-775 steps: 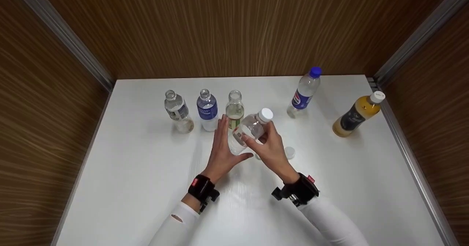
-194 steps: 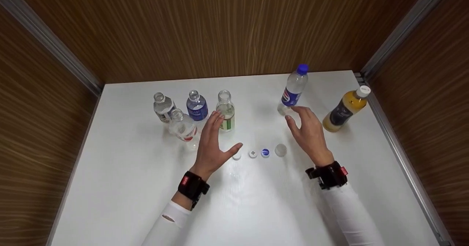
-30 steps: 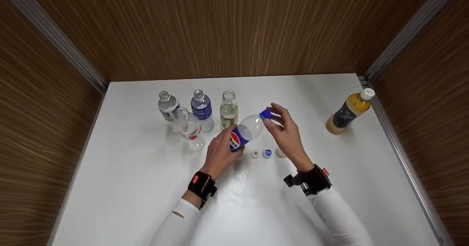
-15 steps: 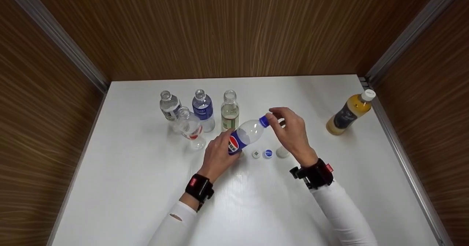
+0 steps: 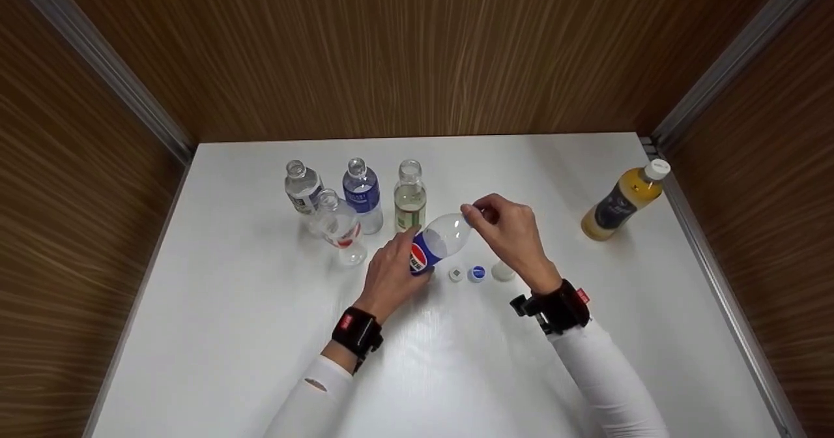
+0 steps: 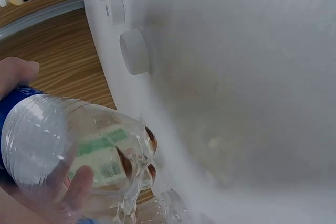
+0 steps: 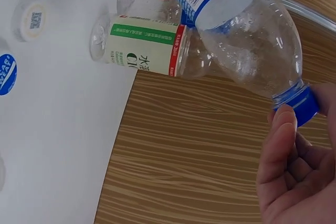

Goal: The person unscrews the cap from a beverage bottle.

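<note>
A clear Pepsi bottle [image 5: 447, 235] with a blue label is tilted above the table, its neck toward the right. My left hand [image 5: 392, 270] grips it round the label near the base. With thumb and fingers my right hand [image 5: 511, 236] pinches the blue cap [image 7: 303, 105], which sits on the bottle's neck in the right wrist view. In the head view the fingers hide that cap. Close behind the bottle stands an uncapped bottle with a green and cream label [image 5: 410, 197]. Loose caps lie below, among them a white cap [image 5: 456, 274] and a blue-topped cap [image 5: 477, 273].
Uncapped bottles stand at the left: a blue-labelled bottle [image 5: 362, 193], a clear bottle [image 5: 303, 187] and one with red marks [image 5: 339, 223]. A white-capped bottle of yellow drink [image 5: 622, 200] stands at the right. Wooden panels [image 5: 417, 53] wall the white table [image 5: 215, 307].
Since the earlier frames the Pepsi bottle left its place at the back right for my left hand. Over the last second my right hand's fingers have closed on its cap.
</note>
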Demonstrator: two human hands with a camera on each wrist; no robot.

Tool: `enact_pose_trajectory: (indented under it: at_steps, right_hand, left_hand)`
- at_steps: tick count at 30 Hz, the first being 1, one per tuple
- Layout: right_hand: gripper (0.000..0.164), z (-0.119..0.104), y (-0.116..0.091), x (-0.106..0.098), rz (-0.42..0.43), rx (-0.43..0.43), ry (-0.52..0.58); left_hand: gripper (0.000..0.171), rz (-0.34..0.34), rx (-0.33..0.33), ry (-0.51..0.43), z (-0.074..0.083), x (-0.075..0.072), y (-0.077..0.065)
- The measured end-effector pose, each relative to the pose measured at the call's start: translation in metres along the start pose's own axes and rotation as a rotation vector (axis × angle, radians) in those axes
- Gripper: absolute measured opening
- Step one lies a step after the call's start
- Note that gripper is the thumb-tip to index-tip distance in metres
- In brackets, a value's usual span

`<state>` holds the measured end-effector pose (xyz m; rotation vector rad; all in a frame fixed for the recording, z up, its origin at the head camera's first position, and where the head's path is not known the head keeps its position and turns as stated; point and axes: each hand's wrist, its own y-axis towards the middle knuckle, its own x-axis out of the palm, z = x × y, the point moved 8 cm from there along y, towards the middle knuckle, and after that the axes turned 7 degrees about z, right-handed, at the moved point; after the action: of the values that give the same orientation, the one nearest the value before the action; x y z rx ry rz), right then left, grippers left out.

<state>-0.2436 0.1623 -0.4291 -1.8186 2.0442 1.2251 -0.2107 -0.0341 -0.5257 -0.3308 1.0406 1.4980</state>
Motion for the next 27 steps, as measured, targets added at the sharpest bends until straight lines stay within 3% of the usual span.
enact_pose_trajectory:
  at_steps: [6,16,19,27]
  right_hand:
    - [0.031,-0.013,-0.001,0.003,0.006,-0.05,0.016]
    - [0.031,-0.024,-0.002,0.002,-0.01,-0.111,0.005]
    - [0.027,-0.027,-0.003,0.001,-0.022,-0.148,0.02]
    - [0.021,-0.029,-0.005,0.0,-0.099,-0.233,0.099]
  left_hand:
    - [0.081,0.0,-0.043,-0.055,0.004,-0.001,0.005]
    - [0.071,0.045,0.007,-0.081,0.008,-0.004,0.006]
    - [0.071,0.0,-0.004,-0.128,0.007,-0.002,0.006]
    - [0.068,-0.219,-0.114,-0.33,0.003,0.008,0.005]
